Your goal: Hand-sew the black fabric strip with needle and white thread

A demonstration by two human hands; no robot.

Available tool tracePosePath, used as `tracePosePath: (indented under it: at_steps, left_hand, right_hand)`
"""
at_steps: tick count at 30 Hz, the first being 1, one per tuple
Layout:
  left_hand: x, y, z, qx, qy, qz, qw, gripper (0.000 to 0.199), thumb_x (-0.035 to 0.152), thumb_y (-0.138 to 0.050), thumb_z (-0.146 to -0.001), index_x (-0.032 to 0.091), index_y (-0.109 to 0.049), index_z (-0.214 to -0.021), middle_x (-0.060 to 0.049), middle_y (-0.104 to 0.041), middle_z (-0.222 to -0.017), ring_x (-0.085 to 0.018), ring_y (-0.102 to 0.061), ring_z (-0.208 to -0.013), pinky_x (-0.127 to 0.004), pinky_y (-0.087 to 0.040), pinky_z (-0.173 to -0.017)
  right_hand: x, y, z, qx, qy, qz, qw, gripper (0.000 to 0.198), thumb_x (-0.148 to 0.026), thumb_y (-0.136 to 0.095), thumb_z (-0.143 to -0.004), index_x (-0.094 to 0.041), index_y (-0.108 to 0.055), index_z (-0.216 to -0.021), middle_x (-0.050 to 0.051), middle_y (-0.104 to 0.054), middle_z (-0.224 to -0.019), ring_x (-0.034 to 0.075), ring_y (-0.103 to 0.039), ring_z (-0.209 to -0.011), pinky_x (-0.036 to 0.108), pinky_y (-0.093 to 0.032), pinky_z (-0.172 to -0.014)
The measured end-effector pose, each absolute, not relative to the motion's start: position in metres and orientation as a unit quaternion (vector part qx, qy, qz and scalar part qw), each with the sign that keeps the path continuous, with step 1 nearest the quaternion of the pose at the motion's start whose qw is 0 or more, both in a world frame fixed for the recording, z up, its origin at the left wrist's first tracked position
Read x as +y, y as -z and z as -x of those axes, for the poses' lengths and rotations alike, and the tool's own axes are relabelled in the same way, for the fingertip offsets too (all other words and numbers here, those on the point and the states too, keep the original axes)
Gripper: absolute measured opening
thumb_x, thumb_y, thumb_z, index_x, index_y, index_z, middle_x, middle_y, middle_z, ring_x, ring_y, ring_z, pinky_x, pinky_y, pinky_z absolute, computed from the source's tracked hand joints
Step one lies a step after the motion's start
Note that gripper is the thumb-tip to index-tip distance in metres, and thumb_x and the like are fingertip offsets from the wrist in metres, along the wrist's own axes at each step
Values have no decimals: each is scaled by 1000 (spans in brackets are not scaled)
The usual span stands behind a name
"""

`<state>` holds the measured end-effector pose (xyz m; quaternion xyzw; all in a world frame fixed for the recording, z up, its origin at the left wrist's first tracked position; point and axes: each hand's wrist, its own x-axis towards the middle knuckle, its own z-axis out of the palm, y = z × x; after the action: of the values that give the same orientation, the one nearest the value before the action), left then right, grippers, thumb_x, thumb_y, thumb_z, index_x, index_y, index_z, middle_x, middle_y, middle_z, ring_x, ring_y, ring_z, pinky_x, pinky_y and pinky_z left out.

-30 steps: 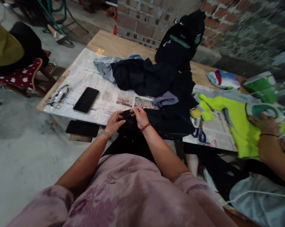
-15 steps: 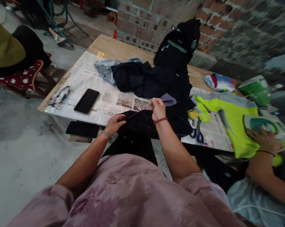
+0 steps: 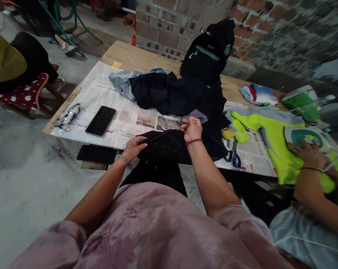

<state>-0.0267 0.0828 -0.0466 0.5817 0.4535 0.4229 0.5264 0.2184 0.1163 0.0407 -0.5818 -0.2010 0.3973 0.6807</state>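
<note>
My left hand [image 3: 133,147] pinches the edge of a black cloth [image 3: 171,147] at the front of the table. White running stitches show along that cloth. A light thread [image 3: 161,135] stretches from the cloth beside my left fingers up to my right hand [image 3: 193,129]. The fingers of this hand are closed on a thin needle [image 3: 181,123], whose tip pokes out to the left. Dark clothing [image 3: 169,91] lies heaped just beyond both hands, with a grey-blue piece [image 3: 120,84] at its left.
A phone [image 3: 101,120] and glasses [image 3: 69,116] lie on newspaper at left; another dark phone [image 3: 96,153] sits below the edge. Scissors [image 3: 235,158] rest at right. A black backpack [image 3: 205,54] stands behind. A co-worker's hand [image 3: 309,153] holds an iron [image 3: 302,136] on a yellow-green garment [image 3: 275,149].
My right hand has moved slightly right, away from my left, and the needle has tilted flatter. My left hand keeps its pinch. The co-worker's iron has shifted a little left.
</note>
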Motion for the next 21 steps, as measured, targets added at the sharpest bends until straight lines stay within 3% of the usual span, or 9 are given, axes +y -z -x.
tracePosePath:
  at_steps: [4,8,11,15,18,21]
  left_hand:
    - [81,42,26,457,-422,-578,528,30,26,-66,-61,18,-64,-90,1,-60,-75,-12,-56,-69,-25,-46,-64]
    - [80,38,26,456,-423,-578,529,30,25,-67,-61,18,-65,-90,1,-60,-72,-12,-56,-66,-24,-45,-61]
    - [80,37,26,463,-427,-580,517,27,27,-67,-62,18,-66,-87,1,-61,-73,-12,-55,-65,-25,-46,-62]
    - [80,35,25,485,-443,-577,485,20,31,-67,-63,18,-67,-79,-1,-64,-76,-14,-56,-71,-28,-45,-68]
    - [79,29,24,504,-449,-547,495,21,33,-67,-62,17,-67,-75,-1,-63,-73,-14,-55,-69,-27,-44,-66]
    - [77,23,23,527,-434,-504,529,27,37,-68,-60,16,-66,-76,1,-61,-68,-12,-53,-63,-25,-41,-60]
  right_hand:
    - [108,-42,-218,-166,-463,547,677,8,-28,-39,-87,-22,-38,-83,-8,-55,-56,6,-51,-40,16,-40,-41]
    - [105,-39,-221,-168,-505,510,676,8,-19,-49,-81,-20,-41,-82,-8,-55,-58,5,-55,-47,18,-47,-51]
    - [103,-28,-227,-177,-503,532,658,19,-11,-49,-76,-20,-44,-93,-5,-58,-69,7,-60,-57,21,-50,-60]
    - [84,-4,-230,-269,-351,661,605,29,-16,-50,-74,-20,-47,-103,-2,-59,-85,8,-60,-65,23,-48,-64]
    - [50,7,-232,-466,-188,704,502,18,-29,-48,-79,-18,-58,-90,3,-61,-87,13,-58,-79,29,-44,-78]
    - [10,10,-242,-583,-19,703,408,24,-32,-44,-84,-18,-63,-84,6,-63,-89,17,-54,-90,34,-36,-88]
